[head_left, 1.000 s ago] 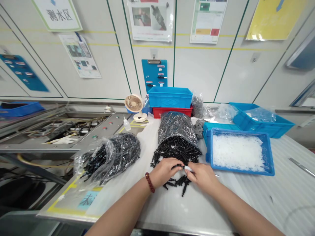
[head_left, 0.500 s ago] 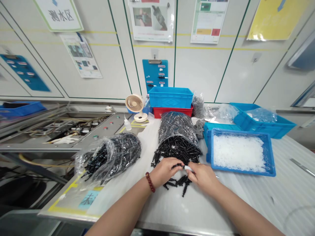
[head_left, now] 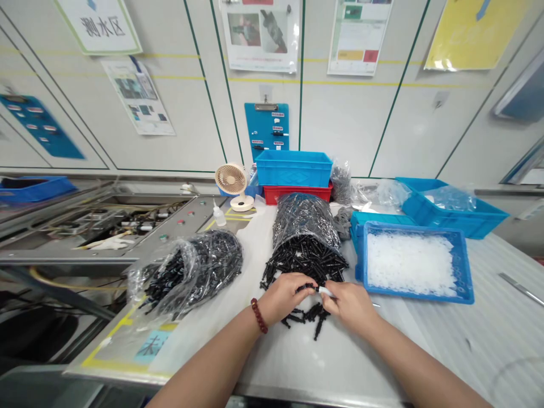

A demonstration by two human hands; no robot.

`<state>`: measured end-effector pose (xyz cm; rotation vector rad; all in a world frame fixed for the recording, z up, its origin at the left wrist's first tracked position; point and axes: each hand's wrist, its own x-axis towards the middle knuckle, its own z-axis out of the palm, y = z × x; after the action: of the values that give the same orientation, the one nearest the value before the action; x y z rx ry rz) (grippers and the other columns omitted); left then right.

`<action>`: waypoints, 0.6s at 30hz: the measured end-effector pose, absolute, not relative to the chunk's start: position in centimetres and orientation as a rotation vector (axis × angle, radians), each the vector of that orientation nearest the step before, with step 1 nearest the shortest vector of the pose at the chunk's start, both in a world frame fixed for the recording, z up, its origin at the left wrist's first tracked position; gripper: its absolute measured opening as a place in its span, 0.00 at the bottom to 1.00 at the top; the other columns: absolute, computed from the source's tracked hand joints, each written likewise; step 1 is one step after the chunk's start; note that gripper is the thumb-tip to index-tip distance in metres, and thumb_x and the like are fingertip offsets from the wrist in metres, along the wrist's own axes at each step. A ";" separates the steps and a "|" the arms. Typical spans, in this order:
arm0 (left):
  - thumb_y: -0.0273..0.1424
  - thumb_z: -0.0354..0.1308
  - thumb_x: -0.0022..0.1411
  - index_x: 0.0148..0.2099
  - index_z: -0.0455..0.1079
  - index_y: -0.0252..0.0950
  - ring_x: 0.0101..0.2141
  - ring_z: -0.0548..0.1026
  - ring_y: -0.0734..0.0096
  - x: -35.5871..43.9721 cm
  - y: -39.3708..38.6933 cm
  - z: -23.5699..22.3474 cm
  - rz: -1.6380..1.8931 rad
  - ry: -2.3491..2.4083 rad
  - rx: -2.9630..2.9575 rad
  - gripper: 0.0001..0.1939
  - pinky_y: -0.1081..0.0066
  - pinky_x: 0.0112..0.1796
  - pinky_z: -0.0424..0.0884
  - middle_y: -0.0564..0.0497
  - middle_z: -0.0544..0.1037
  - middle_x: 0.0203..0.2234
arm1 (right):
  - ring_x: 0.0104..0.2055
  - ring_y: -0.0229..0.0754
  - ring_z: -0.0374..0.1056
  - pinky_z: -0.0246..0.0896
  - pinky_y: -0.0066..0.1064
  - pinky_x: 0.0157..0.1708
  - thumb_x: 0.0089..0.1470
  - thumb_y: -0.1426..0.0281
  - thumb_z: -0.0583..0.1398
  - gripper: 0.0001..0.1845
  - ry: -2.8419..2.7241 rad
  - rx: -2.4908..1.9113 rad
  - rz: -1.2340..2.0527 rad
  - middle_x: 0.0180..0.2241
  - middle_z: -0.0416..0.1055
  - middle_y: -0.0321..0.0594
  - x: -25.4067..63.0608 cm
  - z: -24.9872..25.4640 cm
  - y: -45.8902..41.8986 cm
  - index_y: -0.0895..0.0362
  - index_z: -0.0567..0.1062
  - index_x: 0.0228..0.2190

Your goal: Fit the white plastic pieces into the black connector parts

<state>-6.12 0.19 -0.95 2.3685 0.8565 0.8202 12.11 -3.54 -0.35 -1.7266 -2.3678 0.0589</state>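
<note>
My left hand is closed on a small black plastic part, held just above the table. My right hand pinches a small white piece whose tip meets the black part. Under both hands lies a loose heap of black parts. Behind them an open clear bag spills many more black parts toward me. A blue tray of white pieces stands just right of my right hand. A red bead bracelet is on my left wrist.
A second clear bag of black parts lies at the left. A small fan and a dropper bottle stand behind it. Blue and red bins sit at the back, another blue bin at far right. A machine bay lies left.
</note>
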 end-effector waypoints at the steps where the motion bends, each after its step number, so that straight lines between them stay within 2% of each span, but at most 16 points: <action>1: 0.28 0.53 0.60 0.39 0.72 0.34 0.35 0.73 0.71 -6.1 0.2 -0.9 0.824 0.855 2.370 0.07 0.73 0.40 0.68 0.49 0.77 0.33 | 0.25 0.36 0.65 0.37 0.28 0.22 0.53 0.65 0.51 0.11 -2.367 -1.728 0.058 0.23 0.71 0.35 12.1 -0.3 -3.6 0.55 0.69 0.24; 18: 0.26 0.54 0.59 0.39 0.72 0.34 0.35 0.73 0.70 -6.1 0.2 -0.9 0.831 0.857 2.377 0.07 0.73 0.40 0.68 0.49 0.77 0.33 | 0.26 0.37 0.66 0.37 0.28 0.22 0.53 0.66 0.51 0.10 -2.347 -1.749 0.062 0.24 0.72 0.35 12.0 -0.2 -3.6 0.55 0.70 0.25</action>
<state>-6.12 0.24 -0.94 2.3765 0.8575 0.8307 11.99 -3.59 -0.24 -1.7495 -2.3473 0.0623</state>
